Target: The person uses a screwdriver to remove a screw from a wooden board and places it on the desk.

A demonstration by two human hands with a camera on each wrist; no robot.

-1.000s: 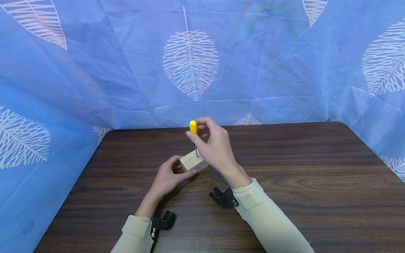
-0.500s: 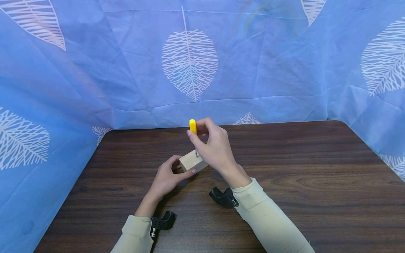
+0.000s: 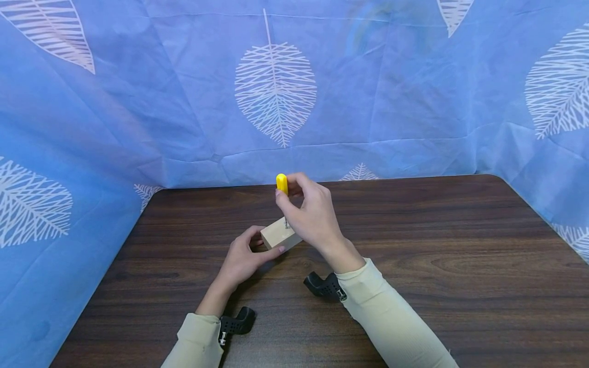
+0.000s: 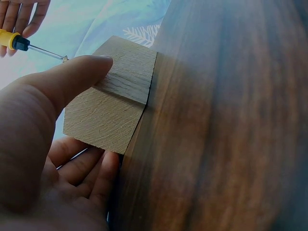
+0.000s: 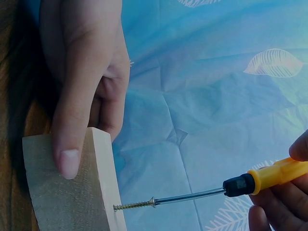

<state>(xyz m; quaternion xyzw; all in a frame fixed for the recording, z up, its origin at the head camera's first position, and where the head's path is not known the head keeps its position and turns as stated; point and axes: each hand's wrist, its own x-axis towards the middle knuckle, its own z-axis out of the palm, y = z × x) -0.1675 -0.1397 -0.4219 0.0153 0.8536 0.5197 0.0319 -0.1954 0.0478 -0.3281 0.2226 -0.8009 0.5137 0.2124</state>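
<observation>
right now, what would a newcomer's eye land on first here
Probably the yellow-handled screwdriver, upright in the right hand above the pale wooden block. Next, the large white leaf print on the blue cloth behind the dark table. Up close, a screw protrudes from the block at the screwdriver's tip.

There are two hands (image 3: 244, 259) (image 3: 314, 213), one screwdriver (image 3: 282, 183), one screw (image 5: 134, 206), one wooden block (image 3: 278, 235) and one table (image 3: 437, 245).

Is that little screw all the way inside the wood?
No, the screw sticks out: the right wrist view shows bare thread between the wooden block and its head, where the screwdriver meets it.
</observation>
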